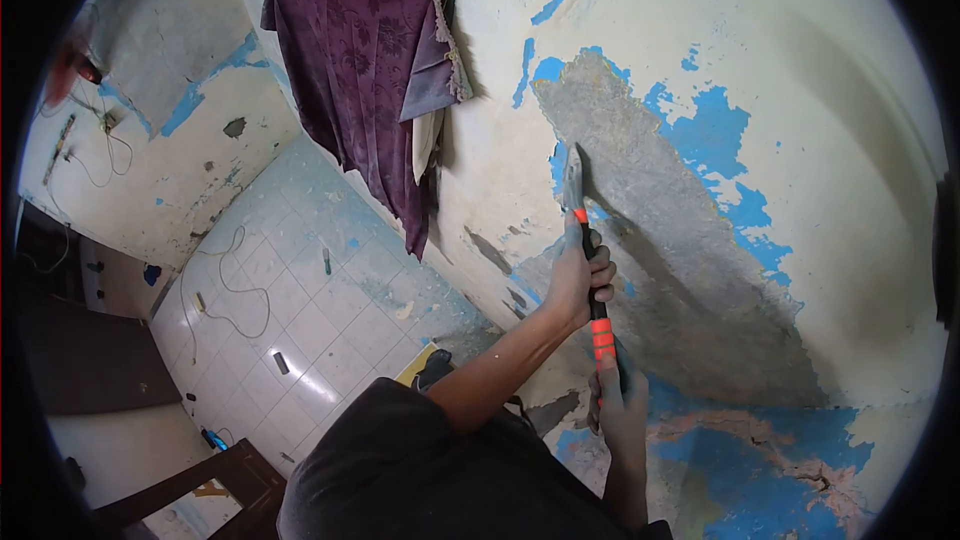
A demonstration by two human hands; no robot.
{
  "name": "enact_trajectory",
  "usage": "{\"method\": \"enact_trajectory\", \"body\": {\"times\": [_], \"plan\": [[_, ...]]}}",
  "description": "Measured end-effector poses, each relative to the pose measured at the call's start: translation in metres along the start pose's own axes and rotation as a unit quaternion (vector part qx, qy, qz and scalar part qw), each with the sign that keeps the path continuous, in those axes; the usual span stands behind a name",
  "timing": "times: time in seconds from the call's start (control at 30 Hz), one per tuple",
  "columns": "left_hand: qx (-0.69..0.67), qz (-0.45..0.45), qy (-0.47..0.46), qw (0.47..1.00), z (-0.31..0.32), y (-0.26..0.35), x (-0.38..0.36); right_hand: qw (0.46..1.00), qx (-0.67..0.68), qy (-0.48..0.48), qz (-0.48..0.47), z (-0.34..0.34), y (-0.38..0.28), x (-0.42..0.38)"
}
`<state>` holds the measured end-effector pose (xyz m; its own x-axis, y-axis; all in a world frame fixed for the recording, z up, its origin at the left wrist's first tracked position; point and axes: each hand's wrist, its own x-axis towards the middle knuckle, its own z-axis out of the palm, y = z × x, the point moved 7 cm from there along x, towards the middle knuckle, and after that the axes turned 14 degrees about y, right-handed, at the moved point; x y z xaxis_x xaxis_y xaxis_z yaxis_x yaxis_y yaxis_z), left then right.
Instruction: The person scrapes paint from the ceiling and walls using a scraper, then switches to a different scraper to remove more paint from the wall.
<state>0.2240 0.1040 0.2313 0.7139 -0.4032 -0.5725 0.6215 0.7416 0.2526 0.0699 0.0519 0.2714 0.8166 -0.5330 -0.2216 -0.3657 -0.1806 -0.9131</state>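
Observation:
Both of my hands are wrapped around a long-handled scraper [574, 180], with a grey metal head and a black handle banded in orange. My left hand [576, 280] is closed around the black shaft below the head, thumb lying up along it. Lower down, my right hand [622, 395] grips the end of the handle, below the orange bands. The metal tip lies over the left edge of a bare grey patch [640, 180] on the wall [500, 155]. Blue and cream paint flakes around that patch.
A purple cloth [355, 60] hangs left of the patch. Below it, the tiled floor [330, 340] holds a cable [265, 292], a small green-handled tool [326, 261] and a dark block [281, 363]. Dark wooden furniture [240, 470] stands at the lower left. Cracked blue paint [740, 460] spreads at the lower right.

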Motion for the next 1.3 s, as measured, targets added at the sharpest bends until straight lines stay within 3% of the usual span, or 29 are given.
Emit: {"method": "enact_trajectory", "body": {"times": [0.1, 0.23, 0.37, 0.5, 0.63, 0.77, 0.9, 1.1, 1.2, 1.3], "plan": [[0.032, -0.039, -0.006, 0.999, 0.009, -0.007, -0.015, 1.000, 0.004, 0.019, -0.022, -0.004, 0.001, 0.002], [-0.004, 0.025, -0.012, 1.000, 0.004, 0.012, 0.004, 1.000, 0.006, -0.002, 0.006, 0.001, 0.002, 0.012], [0.024, -0.035, 0.003, 0.999, 0.008, 0.002, -0.017, 1.000, 0.018, 0.023, 0.010, 0.002, 0.002, -0.006], [-0.021, 0.059, -0.007, 0.998, -0.003, 0.041, 0.018, 0.999, -0.031, -0.037, 0.011, 0.019, -0.004, 0.028], [0.012, -0.025, 0.008, 1.000, -0.006, 0.010, -0.003, 0.999, 0.002, -0.024, 0.043, 0.015, 0.000, -0.003], [0.038, -0.040, -0.006, 0.998, 0.009, -0.004, -0.019, 0.996, 0.037, 0.006, 0.075, 0.000, 0.008, -0.014], [0.038, 0.004, 0.012, 0.999, 0.005, 0.022, -0.005, 0.998, 0.019, -0.021, 0.060, 0.014, -0.006, 0.002], [0.023, -0.033, 0.053, 0.998, 0.013, 0.015, -0.015, 0.999, 0.004, -0.007, 0.040, 0.007, -0.013, 0.003], [0.008, 0.028, 0.012, 1.000, 0.004, 0.036, 0.008, 0.997, -0.035, -0.023, 0.061, 0.010, -0.008, 0.018], [0.017, -0.036, 0.019, 0.999, 0.007, 0.016, -0.010, 0.997, -0.018, -0.011, 0.070, 0.012, -0.009, 0.007]]}}
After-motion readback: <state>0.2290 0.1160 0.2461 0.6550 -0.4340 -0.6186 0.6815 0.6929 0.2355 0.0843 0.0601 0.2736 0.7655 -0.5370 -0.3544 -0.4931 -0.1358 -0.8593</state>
